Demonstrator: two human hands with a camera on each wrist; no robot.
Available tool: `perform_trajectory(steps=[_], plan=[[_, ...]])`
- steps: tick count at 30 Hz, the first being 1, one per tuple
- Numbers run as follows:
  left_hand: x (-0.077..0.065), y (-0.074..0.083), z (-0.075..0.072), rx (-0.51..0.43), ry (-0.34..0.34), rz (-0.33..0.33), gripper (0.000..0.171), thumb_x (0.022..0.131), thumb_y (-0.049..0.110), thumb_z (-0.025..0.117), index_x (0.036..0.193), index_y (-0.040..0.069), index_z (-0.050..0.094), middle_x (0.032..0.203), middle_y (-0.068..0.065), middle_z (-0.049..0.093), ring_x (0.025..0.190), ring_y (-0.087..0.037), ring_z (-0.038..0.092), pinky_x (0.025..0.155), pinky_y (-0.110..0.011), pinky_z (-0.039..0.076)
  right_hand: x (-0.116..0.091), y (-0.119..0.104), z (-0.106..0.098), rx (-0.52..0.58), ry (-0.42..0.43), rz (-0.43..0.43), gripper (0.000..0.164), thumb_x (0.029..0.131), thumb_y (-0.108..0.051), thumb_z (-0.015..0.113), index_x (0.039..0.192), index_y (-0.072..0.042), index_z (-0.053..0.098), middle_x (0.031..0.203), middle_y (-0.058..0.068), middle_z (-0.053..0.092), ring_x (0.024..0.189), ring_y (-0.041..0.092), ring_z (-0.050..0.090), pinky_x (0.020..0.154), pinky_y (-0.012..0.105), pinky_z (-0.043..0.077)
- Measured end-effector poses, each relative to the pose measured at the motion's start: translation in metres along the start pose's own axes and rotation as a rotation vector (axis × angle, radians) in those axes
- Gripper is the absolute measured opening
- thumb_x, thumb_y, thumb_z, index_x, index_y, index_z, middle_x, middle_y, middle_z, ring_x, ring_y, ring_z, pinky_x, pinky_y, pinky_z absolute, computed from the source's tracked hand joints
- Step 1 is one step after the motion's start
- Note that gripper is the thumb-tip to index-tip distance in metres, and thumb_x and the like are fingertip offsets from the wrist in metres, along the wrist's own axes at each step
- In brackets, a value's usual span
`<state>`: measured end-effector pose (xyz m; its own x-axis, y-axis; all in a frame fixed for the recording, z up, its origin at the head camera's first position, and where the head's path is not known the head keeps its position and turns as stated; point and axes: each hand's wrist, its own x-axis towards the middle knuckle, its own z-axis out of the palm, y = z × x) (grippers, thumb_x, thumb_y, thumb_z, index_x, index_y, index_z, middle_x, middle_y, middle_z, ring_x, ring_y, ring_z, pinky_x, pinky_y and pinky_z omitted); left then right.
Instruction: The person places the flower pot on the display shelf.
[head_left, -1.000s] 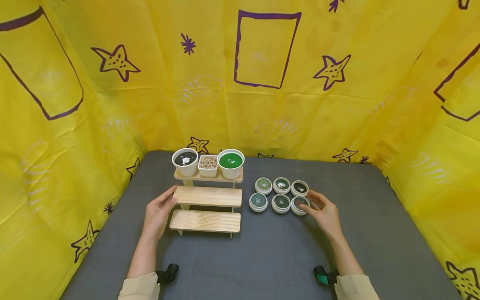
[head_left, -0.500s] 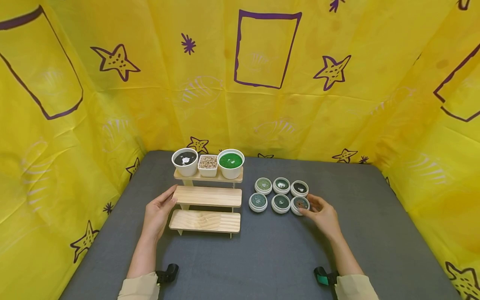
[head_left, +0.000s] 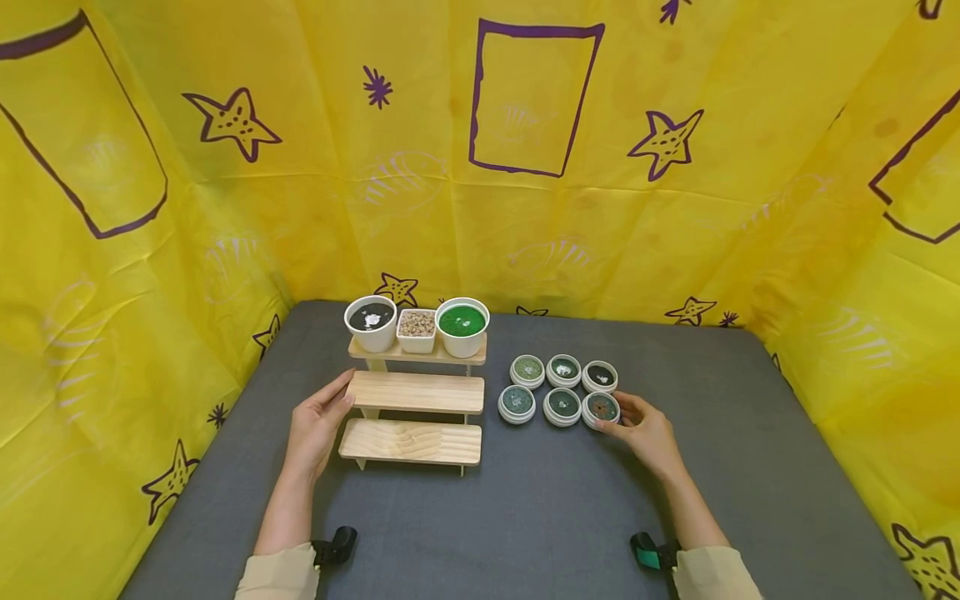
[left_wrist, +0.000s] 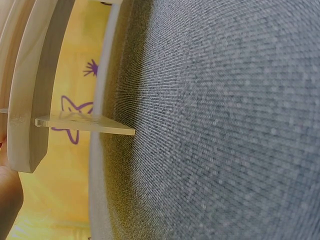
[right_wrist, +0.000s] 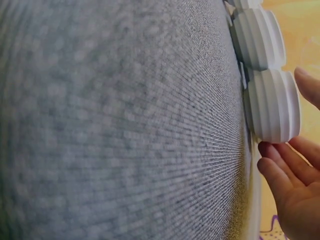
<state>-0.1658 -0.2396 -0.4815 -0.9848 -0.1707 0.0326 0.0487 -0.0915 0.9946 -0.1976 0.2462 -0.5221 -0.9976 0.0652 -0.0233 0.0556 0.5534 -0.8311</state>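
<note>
- Six small pots (head_left: 562, 407) stand in two rows of three on the grey surface (head_left: 555, 517), to the right of the wooden stand (head_left: 415, 392); the front right pot (head_left: 602, 408) is the one being handled.
- One change shows at the right hand (head_left: 647, 437): its thumb has slid off that pot's top to its near edge, so the brown spot in the middle is now in plain view.
- My judgement: the thumb and fingers are now better placed to hold the pot by its sides.
- The right hand is partly open around the pot, thumb near the rim and fingertips at the side; whether it grips firmly, I cannot tell.
- The left hand (head_left: 317, 421) has not shifted; it pinches the left end of the stand's middle shelf between thumb and fingers.
- That pot is round, white and ribbed down its side, with a grey-green top. It stands upright, close beside its neighbours.
- On the stand's top shelf sit a dark-filled tub (head_left: 371, 322), a square dish (head_left: 416, 331) of speckled bits and a green-filled tub (head_left: 462, 327).
</note>
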Motion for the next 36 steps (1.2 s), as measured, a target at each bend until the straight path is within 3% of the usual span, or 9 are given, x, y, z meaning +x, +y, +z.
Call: perform_trajectory(steps=[3, 6, 11, 14, 24, 36], plan=[[0.0003, 0.0011, 0.0006, 0.014, 0.006, -0.014, 0.051, 0.098, 0.004, 0.058, 0.145, -0.009, 0.042, 0.144, 0.002, 0.051, 0.110, 0.014, 0.058, 0.095, -0.005, 0.048, 0.0000, 0.0010, 0.0006, 0.000, 0.006, -0.016, 0.069, 0.079, -0.029, 0.084, 0.137, -0.006, 0.056, 0.129, 0.022, 0.065, 0.120, 0.034, 0.064, 0.103, 0.043, 0.053], [0.0005, 0.0022, 0.0014, 0.025, 0.009, -0.020, 0.050, 0.098, 0.003, 0.057, 0.145, -0.008, 0.042, 0.149, -0.017, 0.040, 0.110, 0.015, 0.058, 0.095, -0.004, 0.048, -0.0001, 0.0019, 0.0011, -0.006, 0.013, -0.032, 0.066, 0.078, -0.028, 0.084, 0.135, -0.006, 0.059, 0.126, 0.022, 0.067, 0.117, 0.033, 0.065, 0.100, 0.039, 0.055], [0.0001, 0.0011, 0.0011, 0.022, 0.012, -0.014, 0.051, 0.098, 0.004, 0.059, 0.144, -0.008, 0.042, 0.139, 0.009, 0.055, 0.110, 0.014, 0.058, 0.095, -0.005, 0.048, -0.0001, 0.0028, 0.0015, -0.015, 0.021, -0.047, 0.063, 0.078, -0.026, 0.085, 0.132, -0.006, 0.061, 0.123, 0.021, 0.069, 0.114, 0.031, 0.067, 0.092, 0.022, 0.057], [-0.0004, -0.0003, 0.0003, 0.019, 0.010, -0.001, 0.051, 0.097, 0.003, 0.058, 0.144, -0.010, 0.041, 0.126, 0.018, 0.061, 0.111, 0.014, 0.058, 0.096, -0.005, 0.048, 0.0000, 0.0034, 0.0016, -0.018, 0.027, -0.055, 0.062, 0.078, -0.026, 0.085, 0.131, -0.006, 0.062, 0.122, 0.021, 0.069, 0.113, 0.031, 0.068, 0.090, 0.021, 0.057], [-0.0002, -0.0031, -0.0012, 0.000, 0.000, 0.022, 0.050, 0.098, 0.000, 0.055, 0.144, -0.012, 0.041, 0.118, 0.025, 0.062, 0.111, 0.015, 0.058, 0.095, -0.004, 0.048, 0.0002, 0.0049, 0.0017, 0.004, 0.029, -0.073, 0.060, 0.077, -0.025, 0.086, 0.129, -0.005, 0.063, 0.119, 0.022, 0.070, 0.109, 0.033, 0.070, 0.079, 0.004, 0.050], [-0.0004, -0.0026, -0.0017, 0.003, 0.002, 0.013, 0.051, 0.098, 0.004, 0.058, 0.144, -0.011, 0.042, 0.118, 0.024, 0.062, 0.111, 0.014, 0.058, 0.095, -0.005, 0.048, -0.0007, 0.0043, -0.0006, -0.023, 0.052, -0.041, 0.060, 0.076, -0.031, 0.086, 0.127, -0.006, 0.065, 0.116, 0.021, 0.071, 0.106, 0.033, 0.072, 0.074, 0.005, 0.049]])
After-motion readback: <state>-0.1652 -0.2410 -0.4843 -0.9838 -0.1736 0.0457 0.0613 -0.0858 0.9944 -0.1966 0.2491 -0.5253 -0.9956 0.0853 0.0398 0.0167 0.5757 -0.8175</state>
